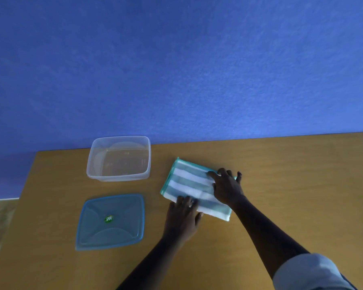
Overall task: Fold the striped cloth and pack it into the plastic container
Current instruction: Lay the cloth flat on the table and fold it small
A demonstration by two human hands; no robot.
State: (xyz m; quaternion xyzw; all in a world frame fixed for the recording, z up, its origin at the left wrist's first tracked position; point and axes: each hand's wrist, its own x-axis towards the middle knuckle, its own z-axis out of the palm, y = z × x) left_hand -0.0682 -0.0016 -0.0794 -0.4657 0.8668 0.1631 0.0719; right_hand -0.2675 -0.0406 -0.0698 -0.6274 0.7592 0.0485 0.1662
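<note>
Flat and open, both hands press a striped cloth (194, 186) folded on a wooden table (281, 174): left hand (182, 216) at its near edge, right hand (227, 188) on its right end. Left of it, well apart, stand the empty plastic container (118, 159) and its blue lid (111, 221).

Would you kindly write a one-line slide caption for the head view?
Both hands, left hand and right hand, press the folded striped cloth flat beside the empty container and its lid.

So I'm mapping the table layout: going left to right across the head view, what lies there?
Blue plastic lid and clear plastic container one behind the other, left hand, green-and-white striped cloth, right hand.
</note>
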